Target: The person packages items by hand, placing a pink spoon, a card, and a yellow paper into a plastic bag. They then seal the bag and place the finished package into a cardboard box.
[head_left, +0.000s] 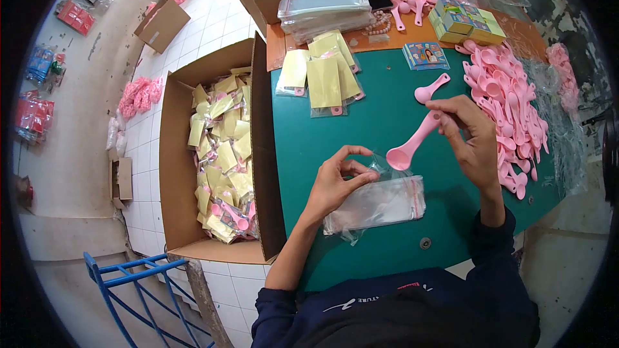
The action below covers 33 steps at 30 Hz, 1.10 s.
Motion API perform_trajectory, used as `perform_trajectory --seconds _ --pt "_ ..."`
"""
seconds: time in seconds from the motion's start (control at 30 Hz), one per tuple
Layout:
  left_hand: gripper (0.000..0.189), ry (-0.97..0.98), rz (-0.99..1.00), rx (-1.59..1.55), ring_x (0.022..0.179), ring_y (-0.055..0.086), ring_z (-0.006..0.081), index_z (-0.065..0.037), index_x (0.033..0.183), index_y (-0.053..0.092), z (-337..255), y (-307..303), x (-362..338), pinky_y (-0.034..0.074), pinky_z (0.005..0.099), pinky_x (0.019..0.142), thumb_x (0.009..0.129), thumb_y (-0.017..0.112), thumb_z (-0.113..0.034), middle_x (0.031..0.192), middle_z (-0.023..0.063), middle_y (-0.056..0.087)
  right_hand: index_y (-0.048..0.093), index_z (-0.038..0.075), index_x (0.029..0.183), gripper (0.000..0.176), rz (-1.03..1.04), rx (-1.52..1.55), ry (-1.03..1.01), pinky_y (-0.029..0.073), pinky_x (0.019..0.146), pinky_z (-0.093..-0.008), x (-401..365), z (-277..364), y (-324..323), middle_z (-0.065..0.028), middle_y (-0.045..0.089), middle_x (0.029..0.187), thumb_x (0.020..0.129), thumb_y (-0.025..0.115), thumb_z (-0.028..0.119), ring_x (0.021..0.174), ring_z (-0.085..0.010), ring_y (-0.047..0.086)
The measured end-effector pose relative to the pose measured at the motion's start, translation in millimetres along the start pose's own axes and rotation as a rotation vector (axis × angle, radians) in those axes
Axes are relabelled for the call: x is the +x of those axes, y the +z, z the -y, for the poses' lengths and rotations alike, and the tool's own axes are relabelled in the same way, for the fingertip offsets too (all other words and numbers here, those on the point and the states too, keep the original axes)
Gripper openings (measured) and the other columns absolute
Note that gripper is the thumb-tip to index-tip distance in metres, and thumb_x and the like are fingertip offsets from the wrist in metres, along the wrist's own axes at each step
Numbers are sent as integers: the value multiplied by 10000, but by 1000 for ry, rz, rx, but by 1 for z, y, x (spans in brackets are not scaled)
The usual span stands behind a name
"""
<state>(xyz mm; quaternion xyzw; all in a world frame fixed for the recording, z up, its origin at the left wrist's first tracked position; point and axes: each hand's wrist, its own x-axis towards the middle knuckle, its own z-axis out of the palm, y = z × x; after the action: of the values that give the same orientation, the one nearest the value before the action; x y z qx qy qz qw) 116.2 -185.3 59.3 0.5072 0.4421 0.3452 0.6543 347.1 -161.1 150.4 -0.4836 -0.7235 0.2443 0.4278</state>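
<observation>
1. The right hand (474,142), at 3 o'clock from the middle of the green tabletop (309,148), is closed in a fingertip pinch on the handle end of a pink spoon (412,145). Gripping that end leaves the bowl free, and it points down toward 8 o'clock.
2. The left hand (335,183) is curled, with thumb and forefinger pinched on the upper edge of a clear bag (380,203). The other fingers are bent over it, apparently to lift one layer and keep the mouth apart.
3. The clear bag lies flat on the tabletop near 6 o'clock, its mouth just below the spoon's bowl. The two are close but look not quite touching.
4. A loose spoon (431,89) lies at 1 o'clock, just beside the right hand.
5. A spoon pile (506,100) runs along the 3 o'clock edge, probably kept there for that hand's reach.
6. Yellow-card packets (325,80) sit at 11 o'clock.
7. An open cardboard box (174,167) stands on the floor at 9 o'clock, holding many similar packets, hard against the tabletop's edge.
</observation>
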Motion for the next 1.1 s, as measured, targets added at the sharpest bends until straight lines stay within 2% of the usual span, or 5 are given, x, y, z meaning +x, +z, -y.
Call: perform_trajectory --seconds 0.17,0.57,0.67,0.87,1.1 --pt "370 13 -20 -54 783 619 104 -2 1125 497 -2 1 -1 493 234 714 800 671 -31 853 101 663 608 -15 990 165 -24 146 68 478 641 -244 -3 -2 9 -86 587 823 845 532 7 712 -134 594" --pt "361 -12 -12 -135 775 595 89 8 1140 502 -11 3 -3 478 214 723 815 654 -32 839 68 643 610 -18 967 149 20 104 51 493 660 -257 -5 2 12 -97 606 834 839 537 2 747 -151 620" --pt "366 -6 -52 -142 792 603 100 5 1152 500 -7 2 -4 486 227 738 820 648 -37 872 85 655 614 -17 959 146 -4 53 16 492 656 -256 -5 -1 13 -100 611 819 837 536 1 738 -155 621" --pt "359 -3 -32 -286 865 614 133 8 1167 494 -11 6 -3 496 264 791 838 625 -53 1008 161 647 613 -22 955 138 153 161 64 494 646 -245 -10 0 29 -99 626 828 826 572 6 735 -147 630" --pt "336 22 24 -92 898 609 147 41 1181 517 -6 -4 -4 500 281 797 930 507 -182 1026 112 638 591 -42 959 118 73 263 169 499 639 -220 -8 -3 27 -75 624 845 849 571 -4 710 -100 611"
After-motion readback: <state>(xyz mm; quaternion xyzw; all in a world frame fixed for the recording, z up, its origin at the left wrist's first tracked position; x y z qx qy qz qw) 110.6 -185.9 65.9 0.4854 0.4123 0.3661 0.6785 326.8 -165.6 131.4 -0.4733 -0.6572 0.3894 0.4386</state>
